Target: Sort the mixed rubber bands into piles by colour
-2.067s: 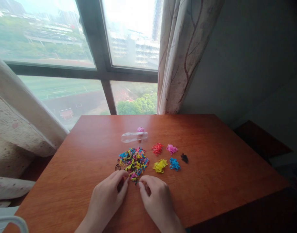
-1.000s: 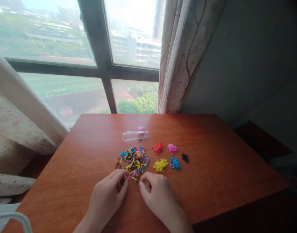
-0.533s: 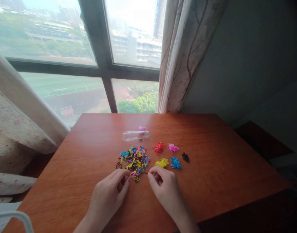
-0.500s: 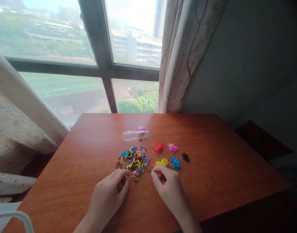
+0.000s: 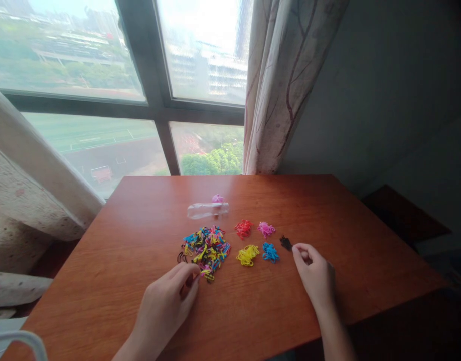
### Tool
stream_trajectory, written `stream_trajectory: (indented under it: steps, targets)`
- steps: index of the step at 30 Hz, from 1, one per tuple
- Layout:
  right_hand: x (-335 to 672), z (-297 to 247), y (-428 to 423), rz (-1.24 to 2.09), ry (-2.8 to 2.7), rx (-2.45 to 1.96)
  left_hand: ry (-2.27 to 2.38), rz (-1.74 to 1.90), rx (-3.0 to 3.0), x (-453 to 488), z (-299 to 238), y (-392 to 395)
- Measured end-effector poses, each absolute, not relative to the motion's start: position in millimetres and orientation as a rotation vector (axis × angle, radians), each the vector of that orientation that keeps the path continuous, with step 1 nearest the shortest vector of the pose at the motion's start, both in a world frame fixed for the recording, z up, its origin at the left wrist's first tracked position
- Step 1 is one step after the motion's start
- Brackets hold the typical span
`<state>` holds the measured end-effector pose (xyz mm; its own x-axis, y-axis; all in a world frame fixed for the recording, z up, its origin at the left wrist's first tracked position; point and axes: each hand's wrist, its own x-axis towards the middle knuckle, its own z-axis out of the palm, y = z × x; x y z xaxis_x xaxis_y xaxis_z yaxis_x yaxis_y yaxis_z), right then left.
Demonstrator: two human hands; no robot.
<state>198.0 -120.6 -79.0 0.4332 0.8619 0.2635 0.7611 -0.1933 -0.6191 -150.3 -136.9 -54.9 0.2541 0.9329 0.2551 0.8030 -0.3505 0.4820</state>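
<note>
A mixed heap of small colourful rubber bands [image 5: 209,250] lies on the wooden table. My left hand [image 5: 170,296] is at its near left edge, thumb and forefinger pinched beside a pink band; what they hold, if anything, is too small to make out. To the right, my right hand [image 5: 315,273] has its fingertips pinched together at a small pile of black rubber bands [image 5: 286,242], on a black band mostly hidden by the fingers. Sorted piles of red [image 5: 243,228], pink [image 5: 266,229], yellow [image 5: 247,255] and blue rubber bands [image 5: 270,252] lie between heap and black pile.
Behind the heap lies a clear plastic bag [image 5: 206,210], with a pink item [image 5: 217,198] just beyond it. The brown table [image 5: 113,240] reaches back to a window with curtains [image 5: 268,100]. A white curved frame [image 5: 23,338] stands at the lower left.
My right hand has moved right, from beside the mixed heap to the black pile, carrying a black rubber band. My left hand has stayed at the heap. The view has shifted slightly.
</note>
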Motion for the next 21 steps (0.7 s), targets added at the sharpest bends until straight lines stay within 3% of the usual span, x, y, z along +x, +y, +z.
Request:
stream_trajectory:
  steps: [10, 21]
  targets:
    - [176.4, -70.6, -127.2, 0.133, -1.402, -1.944, 1.59, 0.749, 2.275, -148.5, -51.7, -135.9]
    - [82.6, -69.4, -154.7, 0.437, -1.712, -1.572, 1.539, 0.744, 2.38, -138.7, -39.9, -128.9]
